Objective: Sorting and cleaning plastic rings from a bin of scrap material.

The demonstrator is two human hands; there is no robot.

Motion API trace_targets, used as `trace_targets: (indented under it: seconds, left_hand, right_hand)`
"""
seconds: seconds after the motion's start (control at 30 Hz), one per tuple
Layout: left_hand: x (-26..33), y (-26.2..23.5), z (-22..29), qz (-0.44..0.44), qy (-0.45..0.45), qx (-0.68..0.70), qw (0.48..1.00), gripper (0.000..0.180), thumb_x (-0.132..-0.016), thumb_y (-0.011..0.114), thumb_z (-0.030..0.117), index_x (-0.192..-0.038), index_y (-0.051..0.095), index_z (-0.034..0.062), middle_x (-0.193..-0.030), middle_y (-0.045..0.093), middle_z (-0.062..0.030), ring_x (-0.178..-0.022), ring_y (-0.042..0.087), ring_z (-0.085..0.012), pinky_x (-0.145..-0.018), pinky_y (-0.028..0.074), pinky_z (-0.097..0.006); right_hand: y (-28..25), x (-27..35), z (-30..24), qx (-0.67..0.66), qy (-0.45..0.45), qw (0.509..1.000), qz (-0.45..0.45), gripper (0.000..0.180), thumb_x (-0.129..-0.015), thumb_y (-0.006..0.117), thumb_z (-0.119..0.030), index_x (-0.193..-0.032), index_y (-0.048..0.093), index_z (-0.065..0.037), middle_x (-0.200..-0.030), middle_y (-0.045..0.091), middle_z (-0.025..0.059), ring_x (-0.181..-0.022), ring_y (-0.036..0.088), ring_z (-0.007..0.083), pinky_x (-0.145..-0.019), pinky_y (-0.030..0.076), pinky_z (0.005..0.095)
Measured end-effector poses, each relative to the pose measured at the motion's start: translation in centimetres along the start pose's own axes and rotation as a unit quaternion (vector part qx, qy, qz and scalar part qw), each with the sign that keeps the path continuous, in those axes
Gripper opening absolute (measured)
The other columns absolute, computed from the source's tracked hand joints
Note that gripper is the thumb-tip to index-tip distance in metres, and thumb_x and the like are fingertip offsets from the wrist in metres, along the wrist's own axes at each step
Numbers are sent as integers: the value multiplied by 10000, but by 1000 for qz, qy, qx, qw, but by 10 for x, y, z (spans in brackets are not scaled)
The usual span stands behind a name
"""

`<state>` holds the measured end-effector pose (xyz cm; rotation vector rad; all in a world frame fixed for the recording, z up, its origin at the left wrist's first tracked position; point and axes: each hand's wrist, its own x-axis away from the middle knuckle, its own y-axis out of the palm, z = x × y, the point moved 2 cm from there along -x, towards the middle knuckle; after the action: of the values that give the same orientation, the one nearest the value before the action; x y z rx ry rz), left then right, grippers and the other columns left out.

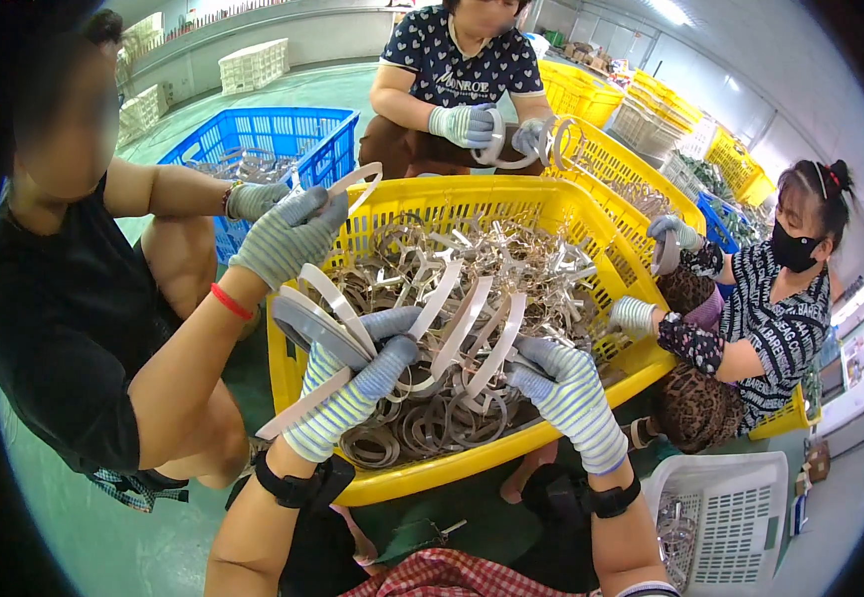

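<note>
Green workshop floor carries a yellow crate piled with metal bands. Left hand grip clenched on sorted bands; right hand grasping 1 band. Most remain unsorted ahead of both.

A factory sorting floor or workshop was shown. A large yellow slotted plastic crate heaped with curved metal bands was placed in the middle, and seated people in striped work gloves were gathered around it. A blue plastic crate was set at the far left, stacked yellow crates at the far right, a white basket near right, on a green painted floor.
</note>
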<state>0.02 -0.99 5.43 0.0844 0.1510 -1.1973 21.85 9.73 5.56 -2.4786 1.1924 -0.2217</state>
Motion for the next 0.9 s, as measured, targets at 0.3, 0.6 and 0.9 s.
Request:
trace_targets:
  seconds: [0.3,0.6,0.9]
  left_hand:
    - [-26,-20,-10,46,8,46,998,444,-844,651,156,-1252,533,27,-1098,622,-54,-851,558,-89,-738,484,-250]
    - [-43,-35,-32,42,28,89,995,342,-891,598,158,-1204,564,25,-1078,638,-60,-970,590,-133,-836,469,-265]
    - [-56,-28,-74,53,70,-53,995,376,-1004,407,252,-1280,482,7,-1171,540,-63,-1063,483,-159,-941,375,-257]
  right_hand:
    - [5,-17,10,-181,131,973,-64,319,-862,648,-341,-987,639,-48,-701,584,-9,-579,502,50,-518,382,178]
    - [22,-33,20,-255,135,953,-90,347,-862,624,-414,-897,618,-68,-631,521,-19,-506,439,61,-462,322,196]
    - [-15,-10,3,-226,-79,971,-17,322,-921,548,-390,-998,609,-84,-687,534,-32,-537,465,48,-478,377,211]
